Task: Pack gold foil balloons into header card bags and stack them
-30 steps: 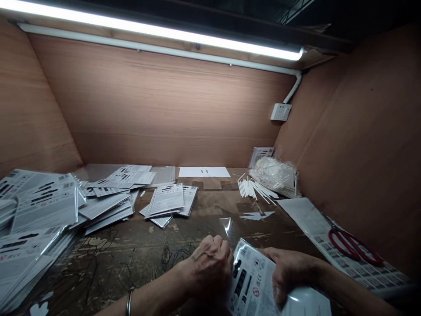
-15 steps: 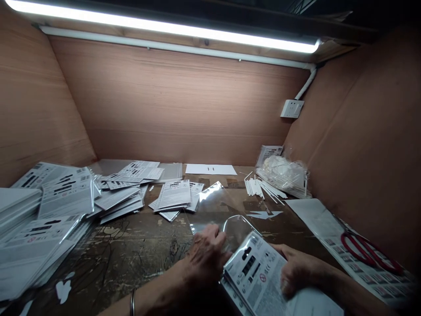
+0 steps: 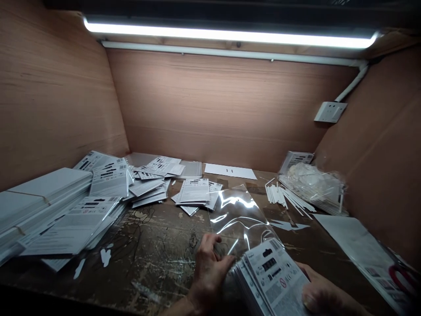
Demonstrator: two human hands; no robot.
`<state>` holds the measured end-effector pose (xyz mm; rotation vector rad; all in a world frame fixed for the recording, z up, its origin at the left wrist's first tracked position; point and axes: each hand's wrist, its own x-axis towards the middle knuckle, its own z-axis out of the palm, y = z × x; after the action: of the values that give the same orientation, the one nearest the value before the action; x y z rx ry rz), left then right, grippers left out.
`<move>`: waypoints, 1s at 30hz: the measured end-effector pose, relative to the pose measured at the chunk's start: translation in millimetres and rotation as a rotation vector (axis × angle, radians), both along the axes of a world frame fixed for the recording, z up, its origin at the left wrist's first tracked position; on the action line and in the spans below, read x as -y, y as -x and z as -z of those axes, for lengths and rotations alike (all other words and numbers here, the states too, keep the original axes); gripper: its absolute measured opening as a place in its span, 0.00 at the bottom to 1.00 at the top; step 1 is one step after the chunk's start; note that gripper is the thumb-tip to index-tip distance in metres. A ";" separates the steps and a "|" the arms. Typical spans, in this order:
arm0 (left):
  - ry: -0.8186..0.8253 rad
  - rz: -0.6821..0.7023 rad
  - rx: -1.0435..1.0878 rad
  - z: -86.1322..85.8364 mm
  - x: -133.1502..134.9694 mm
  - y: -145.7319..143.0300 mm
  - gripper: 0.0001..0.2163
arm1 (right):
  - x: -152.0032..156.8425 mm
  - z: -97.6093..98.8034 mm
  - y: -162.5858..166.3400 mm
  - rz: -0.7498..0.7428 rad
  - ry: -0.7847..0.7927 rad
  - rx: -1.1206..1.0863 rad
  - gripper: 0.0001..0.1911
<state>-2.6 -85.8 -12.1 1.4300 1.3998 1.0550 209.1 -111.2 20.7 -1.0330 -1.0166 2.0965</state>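
My left hand rests on the near end of a clear plastic sleeve that lies flat on the worn wooden bench, fingers pinching its edge. My right hand at the bottom right grips a stack of printed white cards, whose top end points toward the sleeve's near opening. The card stack touches the left hand's fingertips.
Piles of bagged printed cards and white stacks fill the left side. A smaller pile lies mid-bench. White strips and a clear bag sit at the right, red scissors on a sheet near right. Wooden walls enclose the bench.
The clear sleeve has been spread out flat ahead of my hands. The view has swung left and down. The card stack has shifted lower right in my right hand.
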 end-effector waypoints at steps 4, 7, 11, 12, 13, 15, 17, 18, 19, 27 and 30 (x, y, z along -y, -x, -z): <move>0.205 -0.131 0.472 6.2 -2.1 -5.0 0.24 | -2.7 11.8 3.2 -0.032 -0.038 -0.084 0.25; 0.224 -0.200 0.616 8.5 -1.7 -6.1 0.29 | -7.0 18.9 4.0 -0.082 -0.070 -0.052 0.28; 0.291 -0.174 0.702 12.7 1.1 -8.3 0.31 | -10.6 25.1 2.2 -0.087 -0.150 -0.041 0.29; 0.293 -0.165 0.721 13.8 2.0 -8.8 0.29 | -10.9 27.1 1.3 -0.087 -0.163 -0.046 0.29; 0.290 -0.157 0.735 14.8 2.8 -9.2 0.26 | -11.0 29.5 0.5 -0.085 -0.170 -0.046 0.29; 0.258 -0.150 0.732 16.1 4.3 -9.3 0.17 | -10.6 34.9 -0.5 -0.068 -0.175 -0.030 0.29; 0.209 -0.157 0.691 16.9 5.7 -8.5 0.08 | -9.3 38.8 0.8 -0.033 -0.187 0.000 0.29; 0.178 -0.166 0.664 17.2 6.3 -8.0 0.06 | -8.1 39.1 2.7 -0.012 -0.192 0.012 0.28; 0.145 -0.175 0.641 17.5 7.0 -7.7 0.06 | -6.6 37.9 5.6 0.007 -0.193 0.019 0.27; 0.029 -0.251 0.688 8.4 10.6 -7.1 0.11 | 4.0 -0.7 37.4 0.080 -0.130 -0.083 0.24; 0.028 -0.320 0.732 -0.5 9.9 -4.5 0.11 | 2.6 -7.3 42.4 0.109 -0.125 -0.097 0.26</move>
<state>1.8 -95.7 -11.6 0.6762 1.0938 1.5525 166.7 -113.8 28.0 -0.8962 -1.0064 1.9497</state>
